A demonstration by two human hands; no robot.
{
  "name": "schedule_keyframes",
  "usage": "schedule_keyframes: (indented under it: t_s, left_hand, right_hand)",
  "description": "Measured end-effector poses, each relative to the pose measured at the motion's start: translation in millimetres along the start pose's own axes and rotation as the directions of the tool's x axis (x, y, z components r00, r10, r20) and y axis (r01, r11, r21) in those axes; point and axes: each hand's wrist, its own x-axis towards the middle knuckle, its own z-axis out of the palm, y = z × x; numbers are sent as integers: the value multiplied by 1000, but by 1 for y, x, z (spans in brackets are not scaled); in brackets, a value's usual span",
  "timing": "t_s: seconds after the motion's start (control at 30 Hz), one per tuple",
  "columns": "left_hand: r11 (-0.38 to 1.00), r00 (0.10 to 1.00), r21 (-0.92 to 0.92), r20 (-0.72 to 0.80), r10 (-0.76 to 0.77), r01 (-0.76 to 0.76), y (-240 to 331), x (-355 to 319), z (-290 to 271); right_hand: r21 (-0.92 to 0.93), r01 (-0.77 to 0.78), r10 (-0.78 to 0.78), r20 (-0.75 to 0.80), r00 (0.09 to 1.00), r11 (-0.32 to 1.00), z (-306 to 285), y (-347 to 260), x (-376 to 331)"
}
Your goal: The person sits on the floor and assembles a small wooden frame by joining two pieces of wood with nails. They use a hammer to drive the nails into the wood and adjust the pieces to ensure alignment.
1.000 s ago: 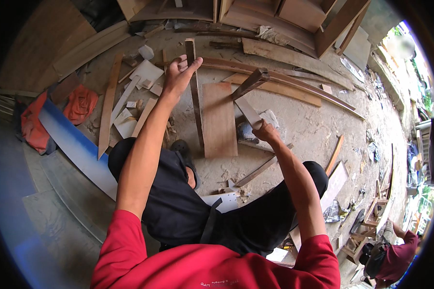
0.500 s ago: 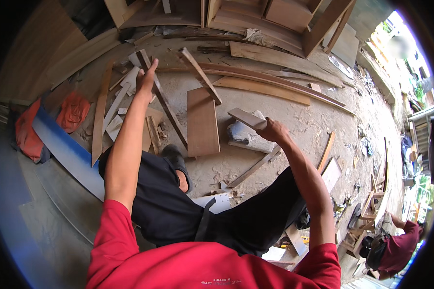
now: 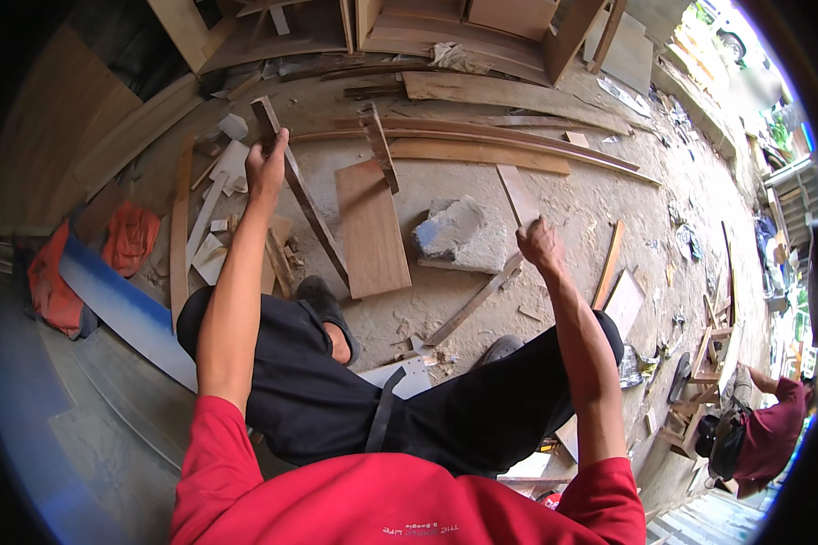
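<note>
— What's the left hand (image 3: pixel 265 168) got?
— Fingers wrapped round a long dark wooden strip (image 3: pixel 302 193), at ten o'clock.
— The right hand (image 3: pixel 539 243)?
— Closed on a flat pale slat (image 3: pixel 518 194), at two o'clock, above a rough grey stone block (image 3: pixel 459 234).

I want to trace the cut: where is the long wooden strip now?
Head view, left of centre: the left hand grips the long wooden strip near its top, slanting down beside the flat board.
</note>
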Motion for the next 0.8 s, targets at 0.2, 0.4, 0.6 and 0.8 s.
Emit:
schedule_keyframes:
  t_s: [0.2, 0.4, 0.6, 0.8]
  left_hand:
    - [987, 974, -12, 160, 158, -158, 5, -11, 17]
    - [979, 915, 5, 356, 188, -203, 22, -26, 44]
    - [950, 930, 124, 272, 247, -288, 32, -38, 52]
    - [938, 943, 104, 63, 327, -332, 19, -45, 39]
  right_hand:
    - [90, -286, 267, 174, 948, 954, 95, 56, -49]
    - [75, -372, 337, 288, 896, 925, 141, 76, -91]
    - [83, -428, 387, 299, 872, 900, 145, 98, -78]
    - [101, -489, 428, 357, 830, 866, 144, 92, -81]
